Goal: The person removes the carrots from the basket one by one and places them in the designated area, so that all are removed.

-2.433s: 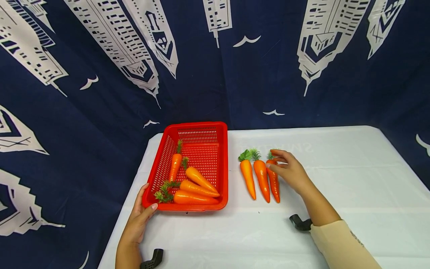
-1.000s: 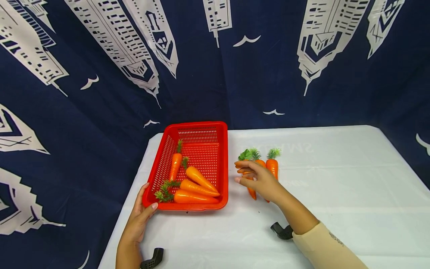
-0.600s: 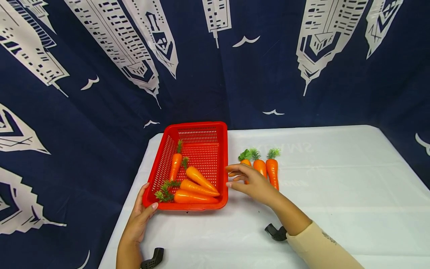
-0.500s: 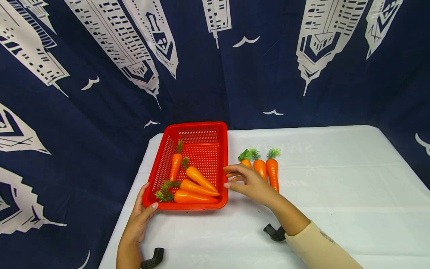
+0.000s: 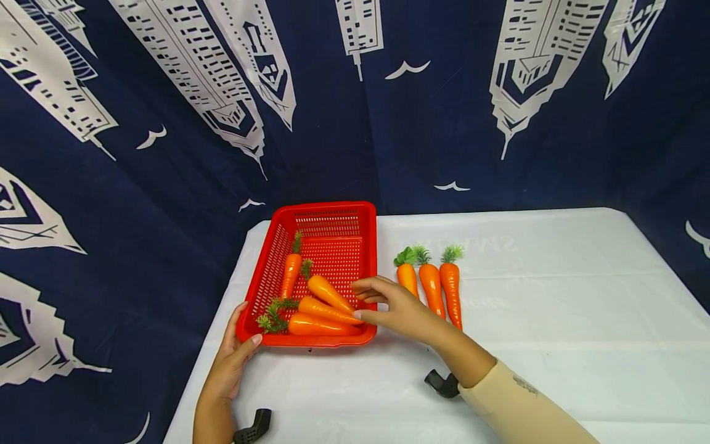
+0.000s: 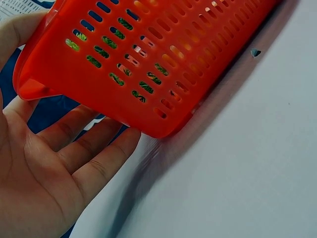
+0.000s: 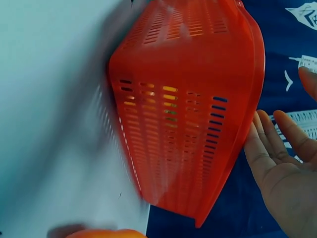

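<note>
A red slotted basket (image 5: pixel 333 208) stands at the table's left side with several orange toy carrots (image 5: pixel 322 325) lying inside. Three more carrots (image 5: pixel 431 290) lie side by side on the cloth just right of it. My left hand (image 5: pixel 233 361) holds the basket's near left corner, thumb on the rim and fingers underneath; in the left wrist view the left hand (image 6: pixel 54 168) lies under the basket (image 6: pixel 148 59). My right hand (image 5: pixel 368 301) reaches over the basket's right rim, fingers spread and empty, just above the carrots. The right wrist view shows the basket (image 7: pixel 183 114) beside the right hand (image 7: pixel 282 173).
A white cloth covers the table (image 5: pixel 554 296). A dark blue curtain with white building prints (image 5: pixel 499 123) hangs close behind and to the left. The basket sits near the table's left edge. Black camera mounts (image 5: pixel 440 383) show at both wrists.
My right hand let go of the rightmost carrot in the row and moved left, empty, until its fingers are over the basket. Left hand and basket stayed put.
</note>
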A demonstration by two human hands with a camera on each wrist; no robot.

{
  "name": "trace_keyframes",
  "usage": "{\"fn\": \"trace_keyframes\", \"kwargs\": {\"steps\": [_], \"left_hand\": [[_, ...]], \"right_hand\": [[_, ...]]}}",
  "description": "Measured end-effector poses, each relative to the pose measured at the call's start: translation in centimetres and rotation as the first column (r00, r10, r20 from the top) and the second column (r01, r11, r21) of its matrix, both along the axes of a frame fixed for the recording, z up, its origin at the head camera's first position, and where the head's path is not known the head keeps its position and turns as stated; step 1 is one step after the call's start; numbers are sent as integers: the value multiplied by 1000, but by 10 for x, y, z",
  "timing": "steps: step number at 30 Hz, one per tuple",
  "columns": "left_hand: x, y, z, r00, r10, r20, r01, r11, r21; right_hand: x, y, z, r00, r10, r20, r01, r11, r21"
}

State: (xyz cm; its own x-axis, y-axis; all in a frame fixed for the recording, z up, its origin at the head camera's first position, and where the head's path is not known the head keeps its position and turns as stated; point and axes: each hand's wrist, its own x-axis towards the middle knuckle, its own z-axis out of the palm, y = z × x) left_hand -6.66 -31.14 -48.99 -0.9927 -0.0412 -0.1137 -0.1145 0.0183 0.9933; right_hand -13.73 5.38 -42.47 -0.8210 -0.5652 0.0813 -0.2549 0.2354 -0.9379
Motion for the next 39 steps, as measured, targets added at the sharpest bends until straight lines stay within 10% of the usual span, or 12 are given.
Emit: {"fn": "trace_keyframes", "kwargs": {"steps": [39], "left_hand": [[1,1,-1,1000,-1,-13,1,1000,1]], "right_hand": [[-20,-73,-1,971,236,23,-237,954,183]]}}
